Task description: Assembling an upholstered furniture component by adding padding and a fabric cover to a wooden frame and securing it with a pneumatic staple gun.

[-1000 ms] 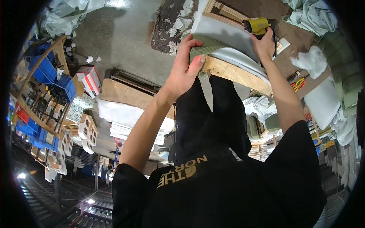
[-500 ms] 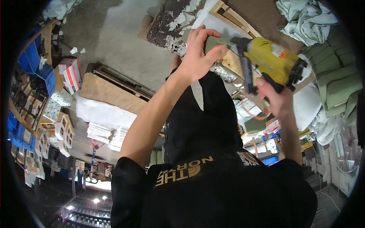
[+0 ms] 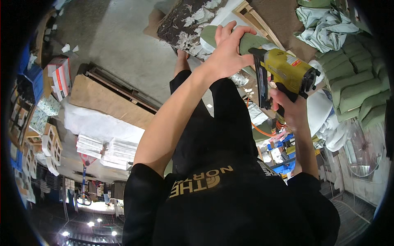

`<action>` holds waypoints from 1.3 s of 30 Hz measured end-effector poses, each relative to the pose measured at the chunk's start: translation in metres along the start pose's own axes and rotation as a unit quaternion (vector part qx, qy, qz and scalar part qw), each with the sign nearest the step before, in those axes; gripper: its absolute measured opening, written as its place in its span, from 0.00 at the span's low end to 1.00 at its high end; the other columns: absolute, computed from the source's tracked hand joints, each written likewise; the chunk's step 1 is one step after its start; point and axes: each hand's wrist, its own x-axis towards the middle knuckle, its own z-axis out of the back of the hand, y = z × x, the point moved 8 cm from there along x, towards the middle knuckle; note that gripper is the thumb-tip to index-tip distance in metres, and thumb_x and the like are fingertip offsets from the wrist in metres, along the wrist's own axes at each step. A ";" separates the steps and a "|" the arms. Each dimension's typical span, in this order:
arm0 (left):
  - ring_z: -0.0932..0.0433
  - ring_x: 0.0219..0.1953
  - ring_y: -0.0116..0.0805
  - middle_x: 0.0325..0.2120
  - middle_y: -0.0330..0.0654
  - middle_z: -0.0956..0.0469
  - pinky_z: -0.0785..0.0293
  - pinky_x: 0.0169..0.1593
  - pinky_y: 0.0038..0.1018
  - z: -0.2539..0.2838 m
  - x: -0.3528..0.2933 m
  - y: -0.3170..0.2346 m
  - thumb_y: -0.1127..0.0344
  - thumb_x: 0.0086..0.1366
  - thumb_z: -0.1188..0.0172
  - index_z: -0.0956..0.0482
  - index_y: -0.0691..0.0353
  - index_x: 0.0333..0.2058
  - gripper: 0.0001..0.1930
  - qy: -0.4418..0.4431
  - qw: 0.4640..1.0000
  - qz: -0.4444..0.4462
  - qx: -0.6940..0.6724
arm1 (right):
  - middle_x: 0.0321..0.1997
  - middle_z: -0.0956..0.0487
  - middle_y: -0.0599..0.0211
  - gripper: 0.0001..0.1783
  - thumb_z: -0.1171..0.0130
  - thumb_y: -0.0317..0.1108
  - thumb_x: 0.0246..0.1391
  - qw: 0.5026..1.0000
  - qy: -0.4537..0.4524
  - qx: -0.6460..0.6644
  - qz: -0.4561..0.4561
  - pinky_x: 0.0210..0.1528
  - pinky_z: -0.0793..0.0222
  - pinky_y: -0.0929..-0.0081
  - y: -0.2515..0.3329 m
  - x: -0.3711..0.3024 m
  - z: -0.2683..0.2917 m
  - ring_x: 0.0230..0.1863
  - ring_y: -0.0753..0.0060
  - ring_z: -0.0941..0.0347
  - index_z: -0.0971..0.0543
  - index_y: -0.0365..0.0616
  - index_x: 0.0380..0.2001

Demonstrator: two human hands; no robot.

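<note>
A green fabric-covered padded piece (image 3: 255, 41) lies in front of me at the top of the view. My left hand (image 3: 230, 51) presses over it, fingers curled across the fabric and thumb along the near edge. In my right hand (image 3: 290, 107) is a yellow and black air staple gun (image 3: 287, 71), gripped by its handle and held sideways. The gun's black nose is right at the padded piece's right end, close to my left thumb; whether it touches cannot be made out. An orange air hose (image 3: 262, 132) hangs below the handle.
Stacked green cushions (image 3: 355, 88) and crumpled pale cloth (image 3: 326, 26) lie on the right, above a standing fan (image 3: 361, 147). A wooden frame (image 3: 260, 24) is beyond the padded piece. Torn dark padding (image 3: 186, 24) sits left of it. Boards (image 3: 111, 100) and a carton (image 3: 59, 78) stand left.
The staple gun has come slightly left and lower, nearer my left hand. My left fingers have spread over the padded piece, more of which now shows. The whole view has shifted a little.
</note>
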 end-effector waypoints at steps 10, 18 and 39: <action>0.66 0.71 0.63 0.69 0.63 0.56 0.64 0.70 0.51 -0.010 0.032 -0.007 0.37 0.53 0.37 0.49 0.47 0.69 0.49 0.128 0.991 0.041 -0.022 | 0.18 0.30 0.75 0.08 0.40 0.35 0.54 0.994 -0.104 0.004 0.013 0.26 0.39 0.81 -0.016 -0.015 0.030 0.20 0.81 0.34 0.26 0.43 0.28; 0.32 0.60 0.51 0.57 0.54 0.29 0.44 0.63 0.41 -0.007 0.110 0.042 0.47 0.74 0.69 0.34 0.61 0.61 0.29 -0.100 0.988 0.071 0.094 | 0.20 0.25 0.71 0.15 0.33 0.38 0.51 0.988 -0.114 0.087 -0.056 0.24 0.35 0.77 -0.127 -0.002 0.051 0.20 0.79 0.30 0.23 0.36 0.33; 0.21 0.30 0.52 0.28 0.49 0.22 0.24 0.32 0.42 -0.014 0.169 0.056 0.61 0.69 0.48 0.27 0.61 0.34 0.10 0.264 0.847 -0.170 0.429 | 0.33 0.19 0.47 0.31 0.31 0.27 0.40 0.989 -0.130 -0.031 0.064 0.37 0.25 0.63 -0.161 0.091 0.017 0.36 0.49 0.19 0.27 0.35 0.52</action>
